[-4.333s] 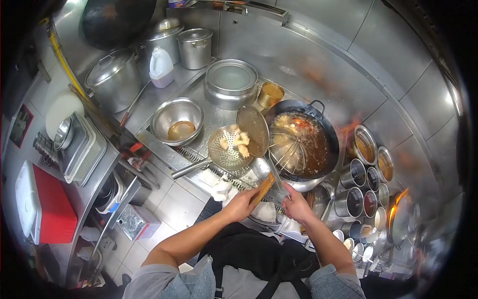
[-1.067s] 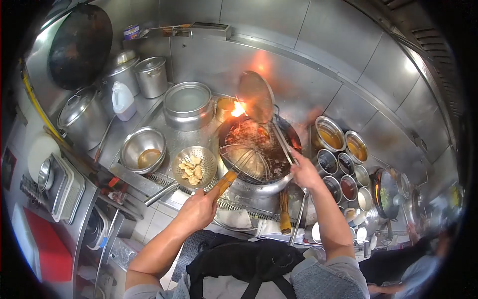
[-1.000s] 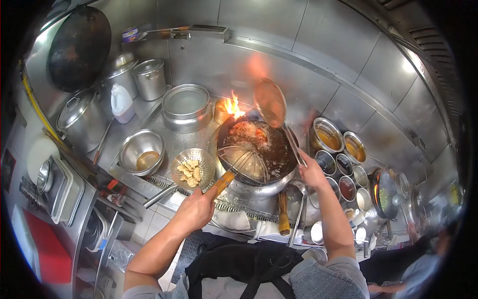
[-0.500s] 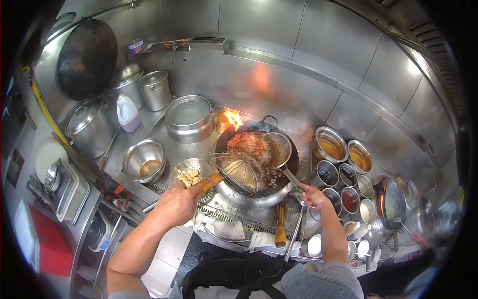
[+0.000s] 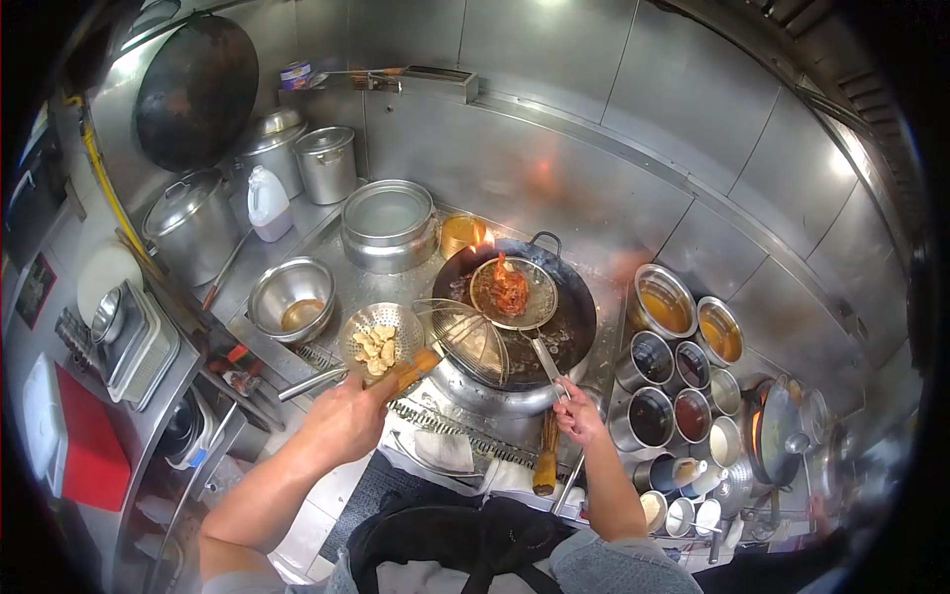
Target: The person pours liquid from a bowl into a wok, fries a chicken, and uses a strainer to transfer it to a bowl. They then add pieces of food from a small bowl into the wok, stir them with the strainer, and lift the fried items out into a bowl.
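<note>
A: In the head view, what are the 2 hands doing?

B: The left hand (image 5: 346,414) is closed around the wooden handle (image 5: 411,372) of a wire skimmer (image 5: 467,342), whose basket leans over the near left rim of the wok (image 5: 584,287). The right hand (image 5: 579,413) grips the long handle of a round strainer (image 5: 535,313).

A: And the food?

B: 1 reddish piece (image 5: 509,290) lies in the strainer, over the wok. I can't tell whether the strainer's underside touches the oil (image 5: 556,348).

A: So how far along is it?

B: I'd judge it partway. The red piece is gathered in the strainer, and a heap of pale pieces (image 5: 374,348) sits in the holed ladle (image 5: 404,322) left of the wok.

A: What's left?

B: The 2 foods lie apart, and the strainer is over the wok, not set down. Whether either food is cooked through, I can't tell.
</note>
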A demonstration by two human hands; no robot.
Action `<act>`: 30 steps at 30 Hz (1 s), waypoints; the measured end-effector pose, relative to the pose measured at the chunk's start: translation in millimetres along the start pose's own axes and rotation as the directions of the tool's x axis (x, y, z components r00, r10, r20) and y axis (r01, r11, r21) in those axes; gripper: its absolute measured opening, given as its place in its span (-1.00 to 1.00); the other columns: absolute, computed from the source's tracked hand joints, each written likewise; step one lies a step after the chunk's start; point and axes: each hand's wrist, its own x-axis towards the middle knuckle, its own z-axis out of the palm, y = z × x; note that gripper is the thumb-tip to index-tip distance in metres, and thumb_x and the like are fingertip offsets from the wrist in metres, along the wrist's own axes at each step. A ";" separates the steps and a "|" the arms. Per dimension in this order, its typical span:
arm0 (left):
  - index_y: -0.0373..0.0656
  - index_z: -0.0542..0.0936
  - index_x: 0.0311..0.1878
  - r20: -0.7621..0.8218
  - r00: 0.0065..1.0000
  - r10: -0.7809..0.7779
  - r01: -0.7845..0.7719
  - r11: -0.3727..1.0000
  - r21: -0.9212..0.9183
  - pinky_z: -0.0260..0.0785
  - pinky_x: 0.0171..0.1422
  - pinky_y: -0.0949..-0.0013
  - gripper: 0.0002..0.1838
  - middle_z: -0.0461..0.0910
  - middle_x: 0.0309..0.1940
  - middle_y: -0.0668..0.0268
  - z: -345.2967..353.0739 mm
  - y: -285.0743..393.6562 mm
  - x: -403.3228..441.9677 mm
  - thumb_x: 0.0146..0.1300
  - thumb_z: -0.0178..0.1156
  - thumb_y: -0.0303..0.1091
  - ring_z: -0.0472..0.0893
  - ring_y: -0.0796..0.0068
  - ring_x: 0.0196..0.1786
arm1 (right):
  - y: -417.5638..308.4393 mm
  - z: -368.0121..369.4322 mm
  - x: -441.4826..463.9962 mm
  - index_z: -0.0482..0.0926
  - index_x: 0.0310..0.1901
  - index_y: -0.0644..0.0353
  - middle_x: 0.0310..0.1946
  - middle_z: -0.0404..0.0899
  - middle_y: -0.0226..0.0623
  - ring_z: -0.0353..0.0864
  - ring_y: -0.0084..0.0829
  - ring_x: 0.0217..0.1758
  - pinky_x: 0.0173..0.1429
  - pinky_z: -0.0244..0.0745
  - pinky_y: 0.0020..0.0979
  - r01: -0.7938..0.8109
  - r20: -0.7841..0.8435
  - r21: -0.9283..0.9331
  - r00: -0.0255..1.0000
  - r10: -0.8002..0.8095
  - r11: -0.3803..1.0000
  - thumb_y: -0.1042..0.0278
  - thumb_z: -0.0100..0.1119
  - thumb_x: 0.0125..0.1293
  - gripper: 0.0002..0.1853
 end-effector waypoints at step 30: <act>-0.13 0.58 0.07 0.273 0.795 -0.542 0.575 0.817 -0.051 0.47 0.20 0.04 -0.59 0.63 -0.02 -0.04 204.8 -347.7 5.3 0.14 0.14 -0.23 0.61 -0.03 0.09 | -4.9 248.2 19.7 0.05 0.52 -0.07 -0.56 0.34 -0.45 0.18 -0.62 -0.68 -0.61 0.17 -0.50 -0.295 -0.182 -0.711 0.954 0.238 0.638 0.55 -0.14 0.44 -0.36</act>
